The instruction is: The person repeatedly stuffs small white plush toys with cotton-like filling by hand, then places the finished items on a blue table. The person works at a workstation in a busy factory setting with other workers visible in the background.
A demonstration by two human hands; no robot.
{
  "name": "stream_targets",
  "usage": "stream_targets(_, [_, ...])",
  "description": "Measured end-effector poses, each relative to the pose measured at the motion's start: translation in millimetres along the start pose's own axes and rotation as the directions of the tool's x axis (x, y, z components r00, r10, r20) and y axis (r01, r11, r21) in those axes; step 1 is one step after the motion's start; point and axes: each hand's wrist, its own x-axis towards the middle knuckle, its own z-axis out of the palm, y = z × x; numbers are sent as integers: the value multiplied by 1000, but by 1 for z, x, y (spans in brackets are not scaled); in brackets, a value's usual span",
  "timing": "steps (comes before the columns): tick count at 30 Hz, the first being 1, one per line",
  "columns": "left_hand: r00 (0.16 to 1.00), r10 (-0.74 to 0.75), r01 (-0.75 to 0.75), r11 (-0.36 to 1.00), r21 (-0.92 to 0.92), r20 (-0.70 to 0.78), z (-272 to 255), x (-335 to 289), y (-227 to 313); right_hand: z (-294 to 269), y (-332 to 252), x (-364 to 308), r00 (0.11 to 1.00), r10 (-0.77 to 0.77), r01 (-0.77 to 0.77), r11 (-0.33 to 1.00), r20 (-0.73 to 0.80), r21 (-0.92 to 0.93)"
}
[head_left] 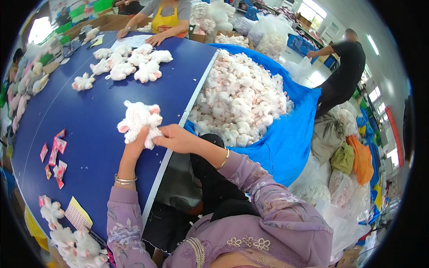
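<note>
A white plush toy [138, 117] with pink ears is held up over the blue table [103, 152], close to its right-hand edge. My left hand [138, 139] grips the toy from below, its fingers partly hidden behind the fluffy body. My right hand [173, 137] pinches the toy's lower right part between thumb and fingers. Beyond my hands, a cluster of similar white plush toys [120, 71] lies on the table, with a single plush toy [83, 82] a little to its left.
Right of the table, a blue tarp [286, 152] holds a large heap of white plush pieces [241, 98]. Small red packets [56, 149] and more plush toys [73, 239] lie left. Across the table a person in a yellow apron [167, 20] writes; another person [344, 67] stands at right.
</note>
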Motion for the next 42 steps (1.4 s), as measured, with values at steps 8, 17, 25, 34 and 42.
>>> stream_targets(8, [987, -141, 154, 971, -181, 78, -11, -2, 10, -73, -57, -71, 859, -86, -86, 948, 505, 308])
stream_targets(17, [992, -124, 127, 989, -78, 39, 2, 8, 24, -349, -9, 8, 722, 265, 178, 822, -640, 541])
stream_targets(25, [987, -158, 159, 987, 6, -14, 7, 7, 25, -226, 105, -33, 907, 388, -268, 834, -167, 482])
stream_targets(34, [979, -201, 201, 979, 9, -46, 3, 3, 25, -233, -85, -119, 127, -796, 291, 601, -593, -745])
stream_targets(42, [973, -228, 229, 973, 24, -48, 7, 9, 23, -513, -69, -41, 278, -858, -562, 219, -432, -798])
